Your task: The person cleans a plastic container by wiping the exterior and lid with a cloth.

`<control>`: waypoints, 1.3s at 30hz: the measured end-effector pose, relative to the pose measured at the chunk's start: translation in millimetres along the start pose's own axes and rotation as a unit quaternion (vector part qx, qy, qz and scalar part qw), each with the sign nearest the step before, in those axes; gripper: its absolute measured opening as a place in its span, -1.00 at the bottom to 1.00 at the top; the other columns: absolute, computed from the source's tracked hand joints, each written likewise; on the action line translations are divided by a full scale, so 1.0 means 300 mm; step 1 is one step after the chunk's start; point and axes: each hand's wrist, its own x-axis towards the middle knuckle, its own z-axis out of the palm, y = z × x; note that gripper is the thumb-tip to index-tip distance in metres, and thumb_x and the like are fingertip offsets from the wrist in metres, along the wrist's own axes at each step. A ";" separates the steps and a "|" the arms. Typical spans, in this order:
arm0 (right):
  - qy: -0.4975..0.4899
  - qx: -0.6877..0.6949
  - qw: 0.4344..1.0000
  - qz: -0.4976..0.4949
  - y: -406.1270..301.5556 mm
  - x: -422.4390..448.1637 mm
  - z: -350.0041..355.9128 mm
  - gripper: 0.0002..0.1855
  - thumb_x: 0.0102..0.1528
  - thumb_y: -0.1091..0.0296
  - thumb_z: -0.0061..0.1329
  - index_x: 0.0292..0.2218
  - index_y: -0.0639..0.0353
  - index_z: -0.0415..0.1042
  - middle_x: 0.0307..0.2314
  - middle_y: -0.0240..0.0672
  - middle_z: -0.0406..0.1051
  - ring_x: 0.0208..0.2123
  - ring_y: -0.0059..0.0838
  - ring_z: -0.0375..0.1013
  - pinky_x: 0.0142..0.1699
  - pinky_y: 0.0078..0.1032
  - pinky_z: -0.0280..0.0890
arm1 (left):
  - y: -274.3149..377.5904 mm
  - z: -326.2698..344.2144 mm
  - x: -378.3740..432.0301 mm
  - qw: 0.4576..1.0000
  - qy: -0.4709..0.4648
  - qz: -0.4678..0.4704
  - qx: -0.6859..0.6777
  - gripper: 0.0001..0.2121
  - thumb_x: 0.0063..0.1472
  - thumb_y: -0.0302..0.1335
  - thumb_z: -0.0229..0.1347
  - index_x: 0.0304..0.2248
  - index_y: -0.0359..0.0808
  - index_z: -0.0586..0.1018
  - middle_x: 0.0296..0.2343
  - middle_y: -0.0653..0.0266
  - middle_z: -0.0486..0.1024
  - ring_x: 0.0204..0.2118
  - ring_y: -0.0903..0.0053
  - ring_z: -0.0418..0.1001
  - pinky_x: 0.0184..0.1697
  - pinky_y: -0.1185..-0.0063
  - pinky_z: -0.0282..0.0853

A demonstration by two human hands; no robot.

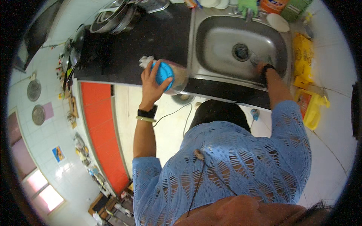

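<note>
My left hand (151, 87) grips the blue lid (163, 75) of a clear jar (181, 77) at the front edge of the black countertop, left of the sink. Something light brown shows through the jar's wall. A crumpled white cloth or paper (146, 61) lies just beyond my fingers. My right hand (261, 67) reaches down into the stainless steel sink (217, 36), to the right of the drain strainer (241, 52). Motion blurs its fingers, and a faint translucent shape shows beside them; whether they hold it cannot be made out.
Metal pans (113, 21) stand at the back left of the countertop (164, 34). Behind the sink are a faucet (249, 14) with a green cloth or glove (247, 5) and a white dish (278, 22). Yellow packages (304, 59) and a yellow bottle (314, 110) line the right side.
</note>
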 end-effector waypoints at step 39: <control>0.451 0.686 0.484 -0.304 -0.845 -0.471 -0.516 -0.84 0.05 0.37 0.05 -0.30 0.21 0.51 -0.41 -0.13 0.38 -0.34 -0.16 0.39 -0.26 -0.31 0.30 | 0.066 0.038 0.038 0.990 -0.042 -0.135 0.012 0.11 -0.28 -0.06 0.34 0.23 -0.21 -0.01 0.13 -0.05 -0.06 0.17 0.01 0.01 0.13 0.10 0.12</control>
